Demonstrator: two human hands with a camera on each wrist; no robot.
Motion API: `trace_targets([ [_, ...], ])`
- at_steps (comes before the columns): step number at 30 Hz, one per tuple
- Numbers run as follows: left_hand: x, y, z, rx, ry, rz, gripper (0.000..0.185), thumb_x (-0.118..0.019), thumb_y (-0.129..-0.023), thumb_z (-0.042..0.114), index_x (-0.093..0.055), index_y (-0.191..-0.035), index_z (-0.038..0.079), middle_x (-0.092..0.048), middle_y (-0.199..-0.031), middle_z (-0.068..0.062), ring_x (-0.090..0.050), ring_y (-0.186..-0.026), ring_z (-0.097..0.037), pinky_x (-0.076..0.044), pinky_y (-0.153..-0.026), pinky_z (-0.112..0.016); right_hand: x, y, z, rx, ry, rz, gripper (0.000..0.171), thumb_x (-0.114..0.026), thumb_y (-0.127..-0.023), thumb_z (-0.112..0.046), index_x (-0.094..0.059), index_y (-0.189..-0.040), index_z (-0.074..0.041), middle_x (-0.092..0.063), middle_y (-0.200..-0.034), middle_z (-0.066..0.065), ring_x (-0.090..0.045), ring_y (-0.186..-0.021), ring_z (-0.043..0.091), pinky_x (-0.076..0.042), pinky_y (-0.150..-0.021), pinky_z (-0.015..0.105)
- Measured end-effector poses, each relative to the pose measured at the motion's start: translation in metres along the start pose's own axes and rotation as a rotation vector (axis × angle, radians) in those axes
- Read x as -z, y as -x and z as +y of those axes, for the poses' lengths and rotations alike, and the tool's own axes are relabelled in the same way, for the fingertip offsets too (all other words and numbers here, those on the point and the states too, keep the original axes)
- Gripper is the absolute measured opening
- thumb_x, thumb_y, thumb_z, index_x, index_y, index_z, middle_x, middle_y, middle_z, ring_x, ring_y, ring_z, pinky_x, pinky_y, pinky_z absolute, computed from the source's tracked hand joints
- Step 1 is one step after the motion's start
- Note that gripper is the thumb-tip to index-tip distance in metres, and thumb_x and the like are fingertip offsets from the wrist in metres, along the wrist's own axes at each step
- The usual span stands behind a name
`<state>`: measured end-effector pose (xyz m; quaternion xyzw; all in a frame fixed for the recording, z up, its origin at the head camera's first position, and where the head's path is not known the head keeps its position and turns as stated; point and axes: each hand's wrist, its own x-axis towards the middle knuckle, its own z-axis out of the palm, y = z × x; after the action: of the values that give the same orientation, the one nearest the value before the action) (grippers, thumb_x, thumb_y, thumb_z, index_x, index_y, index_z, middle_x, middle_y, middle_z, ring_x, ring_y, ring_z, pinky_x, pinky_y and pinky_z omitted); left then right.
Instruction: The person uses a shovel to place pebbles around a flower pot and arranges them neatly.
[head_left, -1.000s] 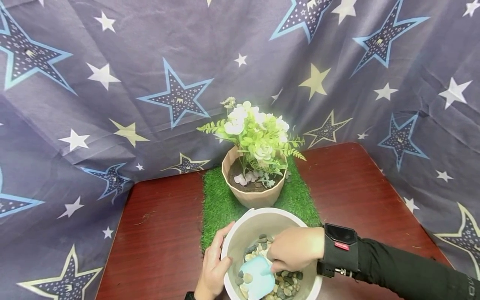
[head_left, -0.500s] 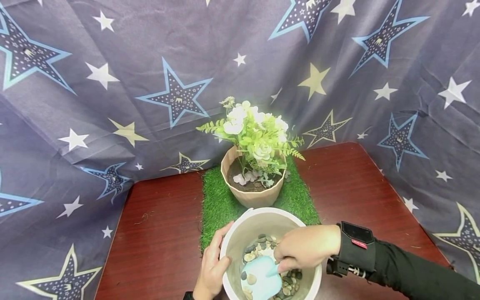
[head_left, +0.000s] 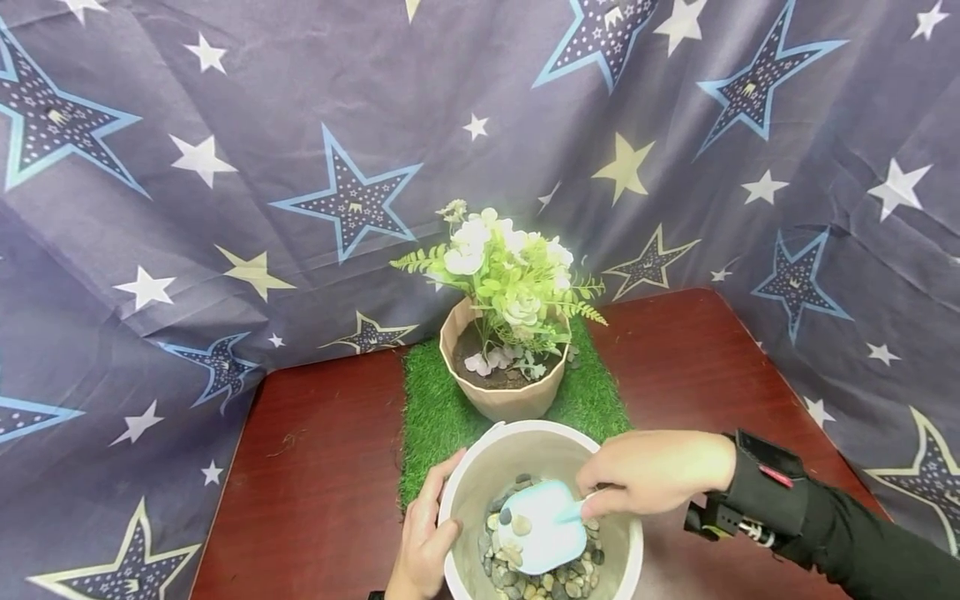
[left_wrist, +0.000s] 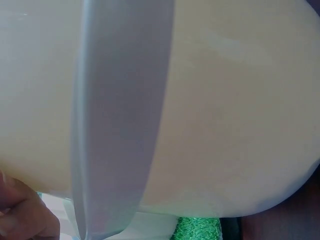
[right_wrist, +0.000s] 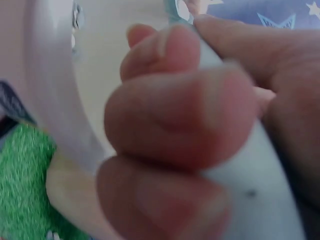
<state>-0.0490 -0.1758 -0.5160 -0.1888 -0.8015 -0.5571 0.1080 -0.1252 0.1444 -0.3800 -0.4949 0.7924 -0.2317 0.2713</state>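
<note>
My right hand [head_left: 648, 473] grips the handle of a light blue scoop [head_left: 543, 533] inside a white bucket [head_left: 630, 554]. Several pebbles lie at the scoop's front edge, and more grey and tan pebbles [head_left: 573, 579] cover the bucket's floor below it. In the right wrist view, curled fingers [right_wrist: 175, 117] wrap the pale handle. My left hand [head_left: 425, 542] holds the bucket's left side, its thumb at the rim and its fingers along the outer wall. In the left wrist view the bucket wall [left_wrist: 225, 115] fills most of the picture, with fingertips [left_wrist: 30, 215] at the lower left.
Right behind the bucket, a beige pot [head_left: 517, 402] with soil and white flowers [head_left: 517, 267] stands on a green turf mat [head_left: 435, 417]. The mat lies on a reddish-brown table [head_left: 322, 467]. A star-patterned cloth [head_left: 450, 83] hangs around the back and sides.
My right hand has moved right and drawn the scoop up and right over the pebbles, with several pebbles on its front. The left hand keeps its place on the bucket.
</note>
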Motion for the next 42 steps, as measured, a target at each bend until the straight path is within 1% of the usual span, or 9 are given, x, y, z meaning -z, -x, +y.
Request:
trace_targets([
  [7, 0.000, 0.000, -0.001, -0.011, 0.008, 0.002, 0.082, -0.049, -0.069, -0.011, -0.050, -0.149, 0.005, -0.065, -0.139, -0.021, -0.067, -0.120, -0.013, -0.050, -0.102, -0.017, 0.022, 0.026, 0.010, -0.054, 0.024, 0.090, 0.030, -0.054, -0.105, -0.044, -0.057, -0.079, -0.028, -0.038, -0.070, -0.023, -0.038, -0.064, -0.007, -0.036, -0.062, 0.016],
  [12, 0.000, -0.001, -0.002, -0.013, 0.015, -0.001, 0.082, -0.048, -0.069, -0.011, -0.050, -0.149, 0.005, -0.065, -0.139, -0.021, -0.067, -0.121, -0.014, -0.049, -0.103, -0.017, 0.036, 0.044, 0.025, -0.151, 0.018, 0.144, 0.033, -0.055, -0.105, -0.046, -0.056, -0.075, -0.032, -0.041, -0.066, -0.025, -0.042, -0.059, -0.006, -0.039, -0.060, 0.017],
  [16, 0.001, 0.000, -0.002, -0.010, 0.013, 0.003, 0.082, -0.048, -0.069, -0.011, -0.050, -0.149, 0.005, -0.064, -0.139, -0.021, -0.067, -0.120, -0.014, -0.049, -0.103, -0.017, 0.046, 0.053, 0.039, -0.236, -0.038, 0.143, 0.033, -0.057, -0.103, -0.047, -0.057, -0.075, -0.031, -0.047, -0.062, -0.021, -0.047, -0.055, -0.002, -0.043, -0.060, 0.020],
  [19, 0.001, 0.000, -0.002, -0.011, 0.006, 0.006, 0.082, -0.049, -0.068, -0.011, -0.050, -0.149, 0.005, -0.064, -0.140, -0.021, -0.067, -0.121, -0.013, -0.048, -0.103, -0.016, 0.050, 0.058, 0.049, -0.266, -0.092, 0.135, 0.033, -0.059, -0.102, -0.047, -0.058, -0.075, -0.028, -0.048, -0.060, -0.018, -0.049, -0.053, 0.001, -0.044, -0.059, 0.022],
  [23, 0.000, 0.001, -0.002, -0.013, 0.008, 0.004, 0.081, -0.048, -0.069, -0.011, -0.050, -0.149, 0.004, -0.063, -0.141, -0.021, -0.067, -0.121, -0.013, -0.048, -0.103, -0.016, 0.051, 0.062, 0.065, -0.297, -0.143, 0.138, 0.031, -0.062, -0.101, -0.045, -0.059, -0.077, -0.026, -0.049, -0.059, -0.014, -0.049, -0.050, 0.004, -0.046, -0.057, 0.023],
  [30, 0.000, 0.001, -0.001, -0.010, 0.014, 0.000, 0.082, -0.048, -0.069, -0.011, -0.050, -0.149, 0.004, -0.064, -0.140, -0.021, -0.068, -0.119, -0.015, -0.050, -0.101, -0.017, 0.050, 0.068, 0.099, -0.386, -0.202, 0.148, 0.026, -0.064, -0.101, -0.038, -0.064, -0.081, -0.022, -0.050, -0.056, -0.007, -0.044, -0.041, 0.006, -0.041, -0.042, 0.025],
  [33, -0.001, 0.001, -0.001, -0.010, 0.019, 0.000, 0.081, -0.048, -0.069, -0.011, -0.050, -0.149, 0.004, -0.065, -0.139, -0.021, -0.069, -0.118, -0.016, -0.050, -0.101, -0.017, 0.047, 0.067, 0.117, -0.399, -0.201, 0.161, 0.027, -0.063, -0.102, -0.039, -0.064, -0.081, -0.022, -0.050, -0.057, -0.007, -0.047, -0.044, 0.007, -0.041, -0.044, 0.025],
  [38, -0.001, 0.001, -0.001, -0.002, 0.022, -0.003, 0.081, -0.049, -0.070, -0.010, -0.050, -0.149, 0.005, -0.067, -0.136, -0.021, -0.071, -0.114, -0.020, -0.054, -0.097, -0.021, 0.037, 0.063, 0.146, -0.434, -0.248, 0.182, 0.030, -0.062, -0.103, -0.036, -0.063, -0.080, -0.018, -0.050, -0.057, -0.005, -0.047, -0.044, 0.009, -0.041, -0.044, 0.026],
  [42, 0.000, 0.002, -0.001, 0.009, 0.040, -0.008, 0.081, -0.049, -0.070, -0.010, -0.049, -0.150, 0.005, -0.068, -0.132, -0.023, -0.072, -0.110, -0.020, -0.058, -0.092, -0.025, 0.028, 0.054, 0.165, -0.466, -0.268, 0.197, 0.034, -0.061, -0.103, -0.033, -0.062, -0.078, -0.010, -0.050, -0.057, -0.004, -0.047, -0.045, 0.009, -0.040, -0.043, 0.026],
])
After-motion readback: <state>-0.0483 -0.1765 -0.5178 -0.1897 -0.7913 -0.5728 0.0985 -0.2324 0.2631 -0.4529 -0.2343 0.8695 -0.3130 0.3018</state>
